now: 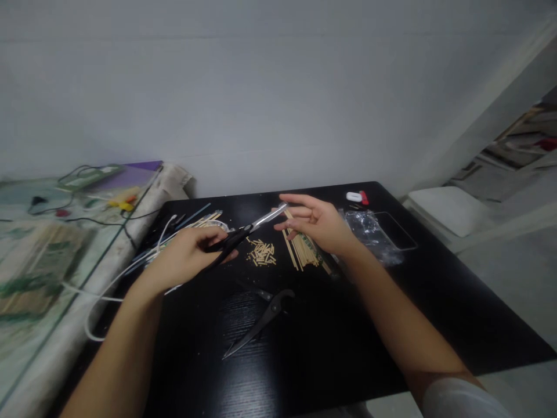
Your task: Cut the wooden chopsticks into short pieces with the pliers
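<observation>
My left hand [191, 252] is wrapped round the black handles of a pair of scissors [265, 219], whose shiny blades point to the upper right and look closed. My right hand [319, 223] is at the blade tip with its fingers apart; whether a finger touches the metal I cannot tell. Below the blades lies a pile of short cut stick pieces [261, 252]. Long thin wooden sticks [303, 249] lie beneath my right hand, partly hidden by it. Nearer to me on the table is a dark cutting tool [272, 310] with a hooked end.
The black table [339, 342] stands against a wall. Clear plastic wrapping [372, 229], a phone-like dark rectangle [397, 230], a white case [353, 197] and a red item [364, 198] are at right. Cables [93, 316] and stacked packets [37, 270] are at left.
</observation>
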Demonstrator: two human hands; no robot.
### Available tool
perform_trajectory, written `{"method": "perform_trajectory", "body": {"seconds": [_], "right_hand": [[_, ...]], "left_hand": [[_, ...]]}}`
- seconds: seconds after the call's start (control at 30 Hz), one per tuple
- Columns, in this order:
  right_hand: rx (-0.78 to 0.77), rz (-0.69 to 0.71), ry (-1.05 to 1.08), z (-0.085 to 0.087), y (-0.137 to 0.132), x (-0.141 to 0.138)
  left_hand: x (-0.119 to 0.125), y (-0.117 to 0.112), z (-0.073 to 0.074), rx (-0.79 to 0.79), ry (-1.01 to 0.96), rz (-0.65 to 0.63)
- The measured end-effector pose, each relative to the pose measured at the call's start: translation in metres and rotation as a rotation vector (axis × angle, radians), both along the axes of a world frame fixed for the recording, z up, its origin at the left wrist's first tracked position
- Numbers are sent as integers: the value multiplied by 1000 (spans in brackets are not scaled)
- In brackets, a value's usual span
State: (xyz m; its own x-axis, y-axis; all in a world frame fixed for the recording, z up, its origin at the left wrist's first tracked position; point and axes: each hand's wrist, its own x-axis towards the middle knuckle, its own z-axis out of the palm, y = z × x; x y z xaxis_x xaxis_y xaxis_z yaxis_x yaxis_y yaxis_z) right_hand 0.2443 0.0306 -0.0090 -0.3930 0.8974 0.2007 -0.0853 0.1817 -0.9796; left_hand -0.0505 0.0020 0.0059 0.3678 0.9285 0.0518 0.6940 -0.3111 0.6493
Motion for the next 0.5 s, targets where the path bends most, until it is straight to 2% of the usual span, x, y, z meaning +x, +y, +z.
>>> {"method": "perform_trajectory", "body": {"seconds": [0.5], "right_hand": [[-40,-15,-16,2,-1,0]], "left_hand": [[-7,3,-3,-60,-22,-53]]}}
